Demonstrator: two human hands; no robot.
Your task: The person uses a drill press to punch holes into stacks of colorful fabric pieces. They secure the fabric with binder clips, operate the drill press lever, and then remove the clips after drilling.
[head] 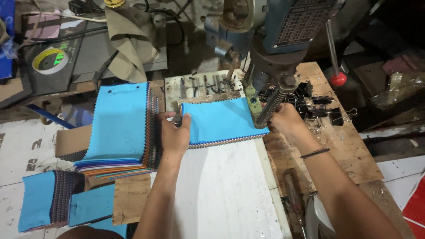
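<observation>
A stack of fabric swatches with a light blue top sheet [221, 120] lies under the head of a blue-grey drill press [265, 48]. My left hand [175, 132] grips the stack's left edge, thumb on top. My right hand [285, 121] holds the stack's right end beside the press's spring and foot [270, 106]. A dark band sits on my right wrist.
A taller pile of swatches with a blue top [119, 124] lies left of my hand. Smaller swatch stacks [62, 199] sit lower left. Black binder clips [318, 106] crowd the wooden table [345, 146] at right. A tape roll [49, 60] is far left. A red-knobbed lever [338, 79] stands at right.
</observation>
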